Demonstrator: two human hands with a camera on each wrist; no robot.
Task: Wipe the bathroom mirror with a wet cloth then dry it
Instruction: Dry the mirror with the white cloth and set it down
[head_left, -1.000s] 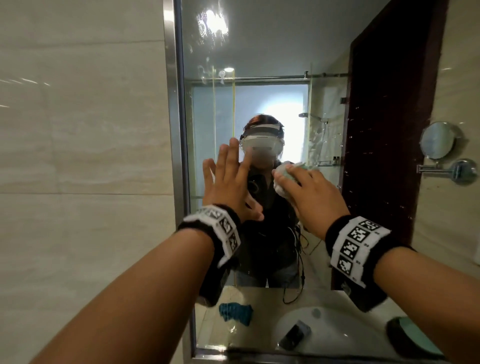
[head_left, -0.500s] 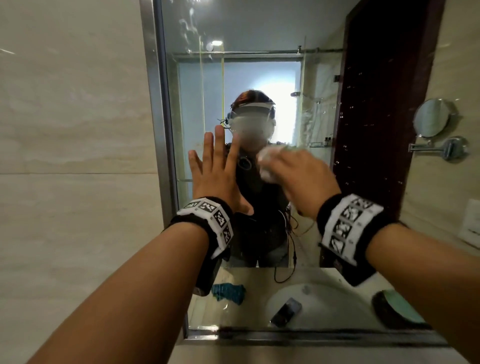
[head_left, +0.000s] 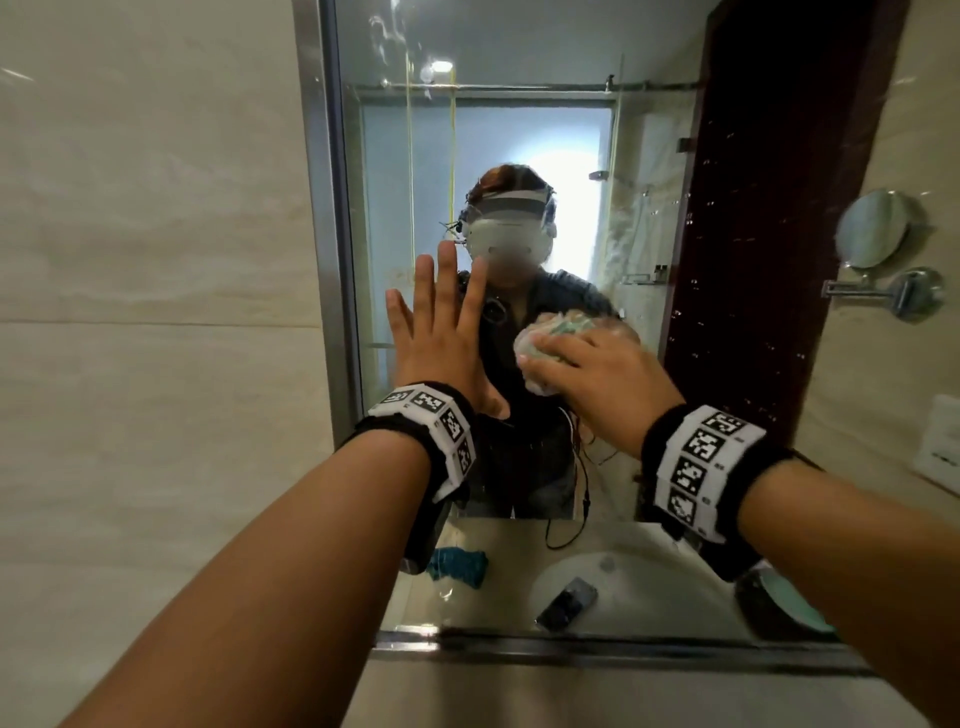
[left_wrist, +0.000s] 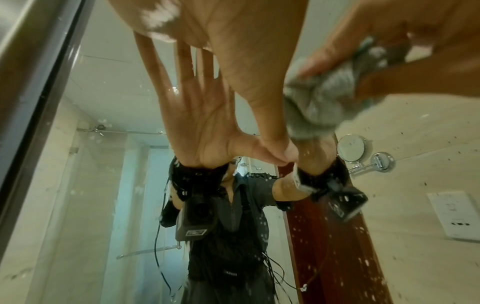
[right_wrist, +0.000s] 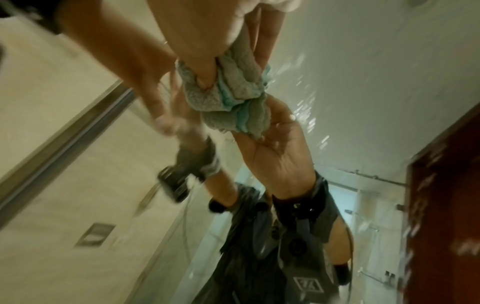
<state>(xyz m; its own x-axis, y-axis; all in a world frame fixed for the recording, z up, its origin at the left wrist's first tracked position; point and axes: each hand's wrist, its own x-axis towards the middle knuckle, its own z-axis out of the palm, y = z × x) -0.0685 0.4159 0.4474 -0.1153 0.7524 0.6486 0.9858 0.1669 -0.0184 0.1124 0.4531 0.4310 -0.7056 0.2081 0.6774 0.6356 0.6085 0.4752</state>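
Observation:
The wall mirror (head_left: 519, 130) has a metal frame (head_left: 332, 260), and water drops speckle its right part. My left hand (head_left: 441, 332) lies flat on the glass near the left edge, fingers straight and spread, holding nothing; its palm (left_wrist: 233, 30) shows in the left wrist view. Just to its right, my right hand (head_left: 597, 374) grips a bunched grey and pale-blue cloth (head_left: 545, 338) and presses it against the glass at chest height of my reflection. The right wrist view shows my fingers (right_wrist: 205, 67) dug into the cloth (right_wrist: 233, 96). The cloth (left_wrist: 319, 102) also appears beside my left thumb.
Beige wall tiles (head_left: 156, 312) run left of the frame. Reflected low in the mirror are a blue cloth (head_left: 457, 564), a phone (head_left: 566, 603) in a white basin (head_left: 634, 587), and a round swing-arm mirror (head_left: 878, 228) on the far wall. The mirror's bottom frame (head_left: 571, 649) sits below my wrists.
My right hand has slid the cloth a little lower on the glass. The left hand stays flat in place. The view has dipped, showing the mirror's bottom edge.

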